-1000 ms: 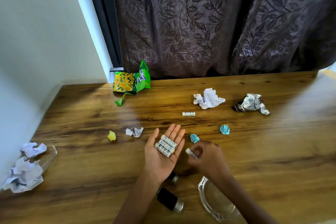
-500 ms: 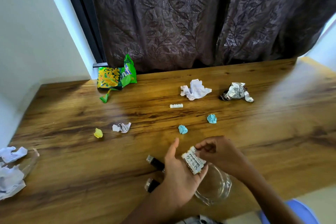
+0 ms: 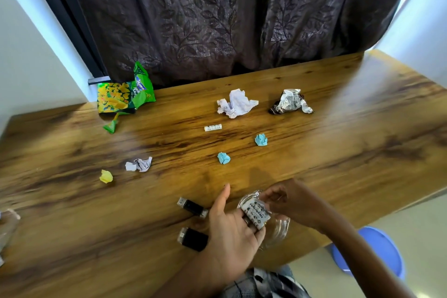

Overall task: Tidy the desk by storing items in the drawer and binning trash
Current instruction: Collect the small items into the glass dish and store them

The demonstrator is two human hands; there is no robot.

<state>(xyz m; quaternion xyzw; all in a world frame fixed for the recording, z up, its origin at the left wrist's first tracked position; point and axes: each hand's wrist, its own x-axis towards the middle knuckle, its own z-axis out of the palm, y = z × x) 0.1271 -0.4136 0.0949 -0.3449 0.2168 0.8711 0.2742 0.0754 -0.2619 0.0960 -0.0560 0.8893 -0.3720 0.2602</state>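
Down at the near edge of the wooden desk (image 3: pixel 72 237), the left hand (image 3: pixel 229 232) is turned palm up with a small stack of white batteries (image 3: pixel 256 213) lying across its curled fingers, the thumb sticking up and away from them. Just beside it, the right hand (image 3: pixel 292 203) has its fingers bent and its fingertips pinching the far end of the batteries. Both hands are over a clear glass dish (image 3: pixel 278 227) that sits at the desk's front edge.

Left of the left hand lie two black USB sticks (image 3: pixel 192 207), one behind the other, the nearer one touching the wrist side of that hand. One more battery (image 3: pixel 212 127) lies alone mid-desk. Around it are scattered paper balls: two blue (image 3: pixel 223 158), one yellow (image 3: pixel 106 176), a white crumpled sheet (image 3: pixel 235 103), a foil wrapper (image 3: pixel 290 101) and a green snack bag (image 3: pixel 123 94).
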